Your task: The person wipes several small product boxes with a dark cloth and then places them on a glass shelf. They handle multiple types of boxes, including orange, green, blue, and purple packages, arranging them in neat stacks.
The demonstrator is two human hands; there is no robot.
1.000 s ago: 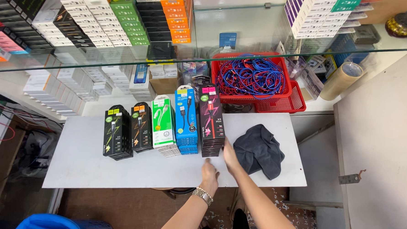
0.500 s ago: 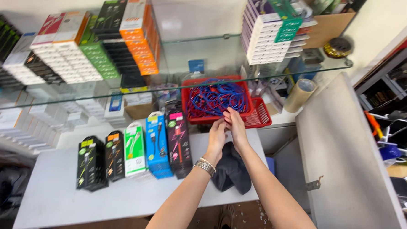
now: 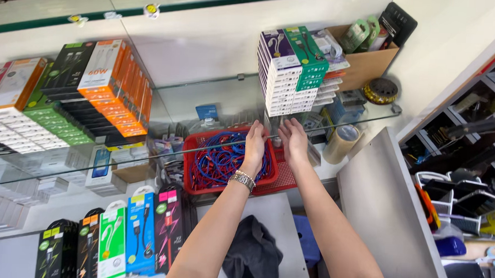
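Both arms reach up and forward from the bottom of the view. The left hand [image 3: 254, 146] — a metal watch [image 3: 241, 180] on its wrist — lies over the right part of the red basket [image 3: 193, 165], its fingers spread and pointing up toward the edge of the glass shelf [image 3: 205, 95]; it covers the tangle of blue and red cables [image 3: 220, 157] that fills the basket. Whether the fingers close on any cable I cannot tell, since only the back of the hand shows. The right hand [image 3: 293, 142] is just beside it, fingers loosely open and gripping nothing, raised near the foot of the stack of white boxes [image 3: 286, 74] that stands on the glass shelf; if it touches the stack or the shelf edge, the view does not show it.

The basket sits on a red perforated tray [image 3: 283, 178] below the glass. A roll of tape [image 3: 341, 143] lies to the right of the hands. Lower down, on the white counter [image 3: 280, 221], a dark cloth [image 3: 252, 255] lies crumpled between the 2 forearms, and a row of packaged cables [image 3: 126, 236] stands upright to the left — black, green, blue and black-pink.
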